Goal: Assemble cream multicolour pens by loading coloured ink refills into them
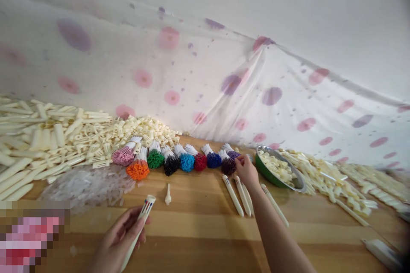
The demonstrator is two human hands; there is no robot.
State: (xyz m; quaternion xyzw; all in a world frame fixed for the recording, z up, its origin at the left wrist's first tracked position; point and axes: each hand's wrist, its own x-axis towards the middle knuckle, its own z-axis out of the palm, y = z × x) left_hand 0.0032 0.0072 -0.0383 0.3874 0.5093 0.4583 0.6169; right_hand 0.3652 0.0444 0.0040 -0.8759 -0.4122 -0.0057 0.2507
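In the head view, the left hand [123, 232] curls firmly around a multicolour pen [146, 207], its slider end up, above the bench [188, 232]. The right hand [247, 170], fingers bent together, is at the purple-ended refills [231, 151]; picking one out seems the step in hand, calling for a fine pinch. Whether it grips anything I cannot tell. Its wrist partly hides the loose pens [233, 196]; the lower-left corner is pixelated.

Passage in the middle

Between the left hand [120, 234] and right forearm [275, 222], a hand can pass over the brown wooden table [192, 230]. A row of colour-tipped white stick bundles [186, 162] blocks behind; a shiny-rimmed green bowl [269, 174], at right.
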